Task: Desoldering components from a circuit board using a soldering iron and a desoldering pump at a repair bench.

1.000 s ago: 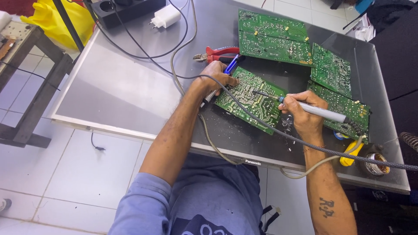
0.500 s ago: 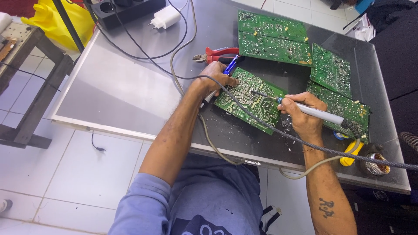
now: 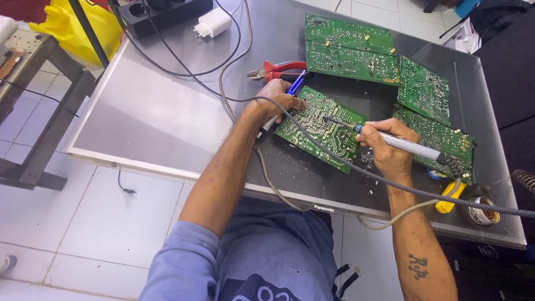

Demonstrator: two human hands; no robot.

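Note:
A green circuit board (image 3: 320, 127) lies solder side up on a flat dark panel (image 3: 167, 111). My left hand (image 3: 280, 96) rests on the board's left corner and grips a slim blue and white tool (image 3: 296, 85) that runs under the palm. My right hand (image 3: 390, 149) holds a soldering iron (image 3: 409, 146) like a pen. The iron's tip touches the middle of the board, and its braided cable (image 3: 446, 198) trails off to the right.
Three more green boards (image 3: 348, 47) (image 3: 423, 89) (image 3: 446, 139) lie behind and to the right. Red-handled cutters (image 3: 278, 69) sit just beyond my left hand. A yellow-handled tool (image 3: 450, 196) and a round tin (image 3: 482, 210) are at the front right. A power strip (image 3: 161, 14) and white charger (image 3: 210, 22) are at the back left.
My right hand with the iron has shifted slightly toward me, with the tip still on the board. My left hand has stayed put.

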